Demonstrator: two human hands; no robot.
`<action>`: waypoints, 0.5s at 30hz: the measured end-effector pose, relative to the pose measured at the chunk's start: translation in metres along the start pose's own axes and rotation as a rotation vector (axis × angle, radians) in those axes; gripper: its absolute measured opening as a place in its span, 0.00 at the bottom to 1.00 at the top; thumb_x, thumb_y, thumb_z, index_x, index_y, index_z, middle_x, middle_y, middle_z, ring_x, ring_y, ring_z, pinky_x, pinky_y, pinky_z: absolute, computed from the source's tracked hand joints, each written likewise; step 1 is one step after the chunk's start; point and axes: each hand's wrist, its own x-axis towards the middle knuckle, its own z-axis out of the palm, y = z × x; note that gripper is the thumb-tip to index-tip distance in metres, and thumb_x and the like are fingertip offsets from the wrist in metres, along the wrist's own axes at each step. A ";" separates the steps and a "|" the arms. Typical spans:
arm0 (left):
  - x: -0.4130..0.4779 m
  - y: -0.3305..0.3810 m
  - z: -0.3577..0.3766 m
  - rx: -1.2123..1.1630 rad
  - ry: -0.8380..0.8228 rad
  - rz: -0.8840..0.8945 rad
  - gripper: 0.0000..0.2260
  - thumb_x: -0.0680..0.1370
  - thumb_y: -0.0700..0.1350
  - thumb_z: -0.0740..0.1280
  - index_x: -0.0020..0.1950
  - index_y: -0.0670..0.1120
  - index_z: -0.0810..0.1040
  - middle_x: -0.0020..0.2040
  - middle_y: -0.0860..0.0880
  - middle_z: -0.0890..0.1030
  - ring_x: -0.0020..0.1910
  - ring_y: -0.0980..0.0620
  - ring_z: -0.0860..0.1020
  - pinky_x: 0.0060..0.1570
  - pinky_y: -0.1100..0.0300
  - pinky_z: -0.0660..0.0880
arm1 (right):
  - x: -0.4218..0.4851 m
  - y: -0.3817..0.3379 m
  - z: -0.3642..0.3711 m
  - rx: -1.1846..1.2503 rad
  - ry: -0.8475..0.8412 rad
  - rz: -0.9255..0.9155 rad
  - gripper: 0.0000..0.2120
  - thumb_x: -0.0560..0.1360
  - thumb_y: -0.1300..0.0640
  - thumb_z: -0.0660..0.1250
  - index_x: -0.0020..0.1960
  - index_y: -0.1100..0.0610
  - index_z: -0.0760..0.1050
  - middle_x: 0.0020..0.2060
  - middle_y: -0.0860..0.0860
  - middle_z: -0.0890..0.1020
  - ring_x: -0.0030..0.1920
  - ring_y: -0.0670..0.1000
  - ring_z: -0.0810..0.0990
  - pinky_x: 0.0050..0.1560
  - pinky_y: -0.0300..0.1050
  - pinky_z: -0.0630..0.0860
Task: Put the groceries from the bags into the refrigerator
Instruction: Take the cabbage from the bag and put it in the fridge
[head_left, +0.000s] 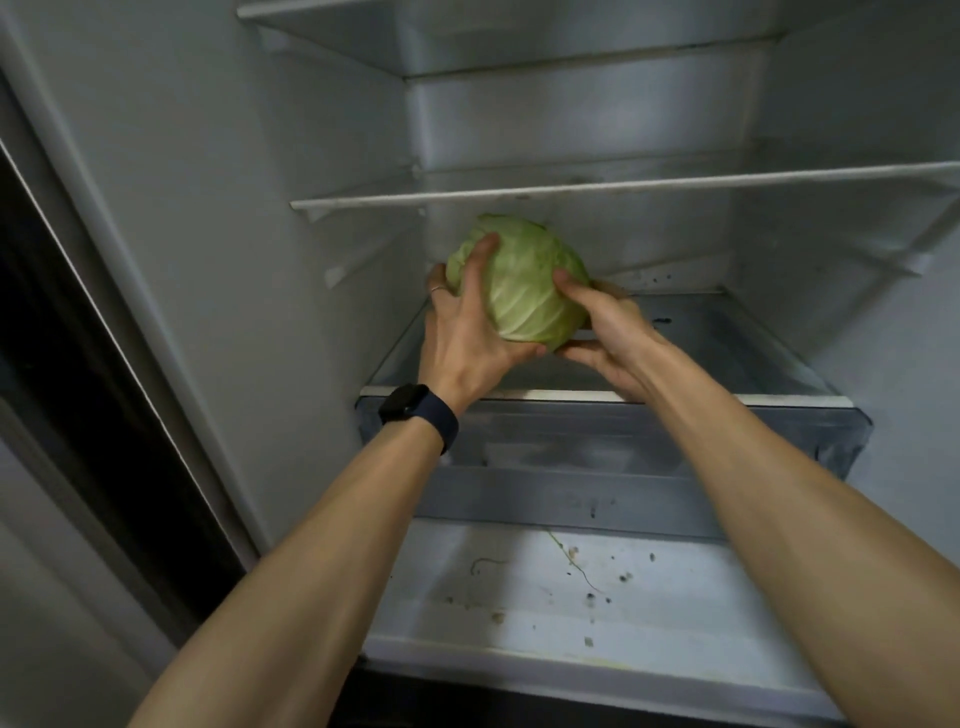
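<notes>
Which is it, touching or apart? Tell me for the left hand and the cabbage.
Touching. The head view shows the left hand gripping the cabbage, fingers spread over its left side and thumb curled under its base.

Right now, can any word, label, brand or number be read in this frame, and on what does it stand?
No text can be read.
Watch: its screen is dark and shows nothing.
Drawer: there are faint marks on the front, too blurred to read.
Cabbage, held by the left hand and the right hand: no sticker or label shows.
</notes>
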 end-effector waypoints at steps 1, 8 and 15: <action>0.005 -0.001 0.001 0.005 -0.005 0.002 0.53 0.60 0.59 0.82 0.76 0.65 0.52 0.73 0.39 0.59 0.67 0.35 0.71 0.62 0.42 0.75 | 0.005 -0.001 -0.001 -0.005 -0.009 -0.014 0.32 0.75 0.47 0.74 0.73 0.57 0.68 0.63 0.54 0.80 0.58 0.53 0.82 0.55 0.58 0.82; 0.054 -0.021 0.004 -0.009 -0.024 -0.018 0.56 0.58 0.58 0.83 0.75 0.65 0.49 0.73 0.44 0.55 0.65 0.39 0.70 0.63 0.42 0.75 | 0.053 -0.023 0.015 -0.138 0.014 -0.041 0.29 0.73 0.45 0.75 0.68 0.59 0.74 0.53 0.52 0.84 0.49 0.52 0.85 0.47 0.52 0.84; 0.086 -0.051 0.003 0.037 -0.047 -0.043 0.58 0.59 0.56 0.85 0.78 0.61 0.50 0.71 0.45 0.57 0.66 0.39 0.69 0.63 0.43 0.75 | 0.094 -0.014 0.036 -0.089 -0.048 0.014 0.26 0.75 0.49 0.73 0.67 0.62 0.73 0.50 0.52 0.83 0.49 0.53 0.84 0.43 0.49 0.83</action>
